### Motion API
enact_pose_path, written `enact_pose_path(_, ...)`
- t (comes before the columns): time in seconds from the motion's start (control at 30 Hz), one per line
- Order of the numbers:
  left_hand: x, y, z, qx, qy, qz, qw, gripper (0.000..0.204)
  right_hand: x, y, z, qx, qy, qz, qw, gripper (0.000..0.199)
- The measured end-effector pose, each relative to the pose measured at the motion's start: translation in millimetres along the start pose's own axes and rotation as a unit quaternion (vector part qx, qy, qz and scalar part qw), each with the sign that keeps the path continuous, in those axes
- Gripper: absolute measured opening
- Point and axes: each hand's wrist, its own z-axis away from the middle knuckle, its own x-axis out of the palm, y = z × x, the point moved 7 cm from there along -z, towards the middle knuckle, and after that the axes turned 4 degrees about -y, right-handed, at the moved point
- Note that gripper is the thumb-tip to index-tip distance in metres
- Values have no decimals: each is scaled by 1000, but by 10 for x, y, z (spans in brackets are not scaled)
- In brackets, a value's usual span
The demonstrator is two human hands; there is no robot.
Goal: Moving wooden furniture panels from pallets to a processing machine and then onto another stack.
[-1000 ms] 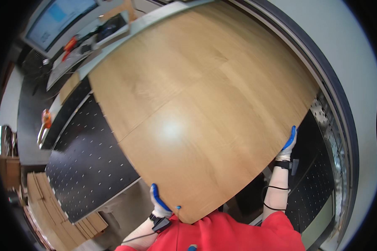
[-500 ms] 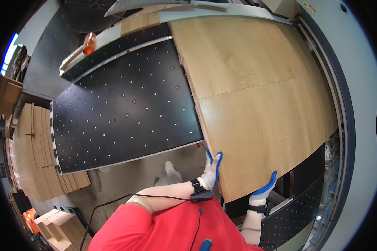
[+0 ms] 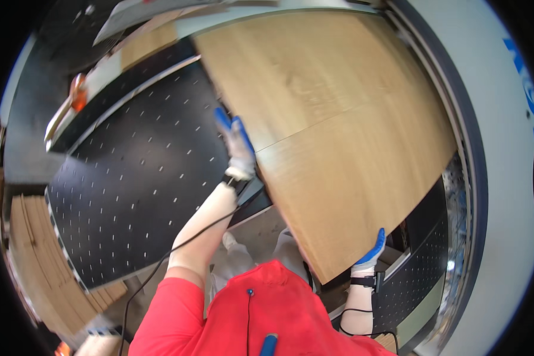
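Observation:
Two large wood-grain panels meet at a thin seam: a far panel (image 3: pixel 314 71) and a near panel (image 3: pixel 338 178). My left hand (image 3: pixel 238 145), in a white glove with blue fingertips, lies along their left edge close to the seam, fingers stretched out and a little apart. My right hand (image 3: pixel 371 255), gloved alike, rests against the near panel's right edge by the front corner. Its visible blue finger is straight; part of the hand is hidden by the panel. Neither hand wraps round anything that I can see.
A black studded table (image 3: pixel 142 172) spreads to the left, with a dark rail (image 3: pixel 130 89) behind it. Stacked brown cardboard (image 3: pixel 47 255) stands at lower left. A grey machine housing (image 3: pixel 492 118) borders the right, beside another black studded surface (image 3: pixel 409 296). A cable (image 3: pixel 154 276) trails from my left wrist.
My left hand has moved from the near panel's front left corner up along the left edge to the seam. My right hand stays at the right edge. The view has shifted and turned slightly.

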Motion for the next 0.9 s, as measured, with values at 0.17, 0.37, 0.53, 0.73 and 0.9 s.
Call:
enact_pose_path(0.17,695,-10,-102,-78,-120,188,972,71,-56,-42,7,38,-21,-97,994,59)
enact_pose_path(0.37,591,-30,4,-58,-224,-17,973,53,-281,-80,-74,21,-3,-167,986,56)
enact_pose_path(0.53,629,-175,158,-128,-163,173,963,63,-261,40,-115,65,-21,-230,971,51)
enact_pose_path(0.73,944,186,544,-309,-234,171,906,66,-315,8,-190,16,-47,-245,968,50)
enact_pose_path(0.9,599,494,2028,-401,-314,152,847,71,-582,183,-366,-10,53,-156,986,66)
